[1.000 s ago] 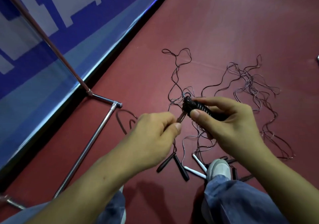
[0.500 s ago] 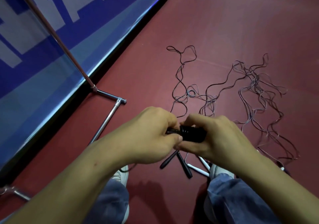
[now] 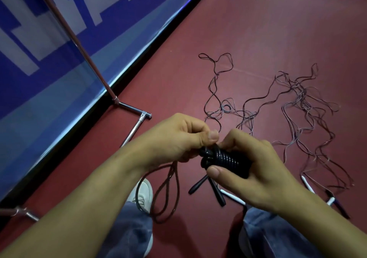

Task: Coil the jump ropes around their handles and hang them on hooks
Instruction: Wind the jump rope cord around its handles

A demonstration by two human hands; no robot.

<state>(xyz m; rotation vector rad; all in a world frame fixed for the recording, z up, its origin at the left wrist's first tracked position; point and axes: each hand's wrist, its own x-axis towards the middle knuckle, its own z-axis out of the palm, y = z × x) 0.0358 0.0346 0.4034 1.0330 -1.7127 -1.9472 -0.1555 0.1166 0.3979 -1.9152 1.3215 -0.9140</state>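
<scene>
My right hand (image 3: 256, 170) grips a black jump rope bundle (image 3: 224, 159), its rope wound in tight turns around the handles. My left hand (image 3: 178, 138) pinches the rope at the bundle's left end, thumb and fingers curled. A dark loop of rope (image 3: 166, 190) hangs down from under my left hand toward the floor. Loose thin ropes (image 3: 297, 106) lie tangled on the red floor beyond my hands. Black handles (image 3: 198, 185) and white handles (image 3: 231, 196) lie on the floor below the bundle.
A chrome rack with a slanted post (image 3: 79, 43) and base bar (image 3: 132, 132) stands at the left against a blue and white banner (image 3: 49, 39). My white shoe (image 3: 144, 195) and jeans (image 3: 129, 230) are at the bottom.
Both hands came down and closer together. The left hand now pinches at the bundle's end, and more of the coiled turns show. A rope loop now hangs below the left hand.
</scene>
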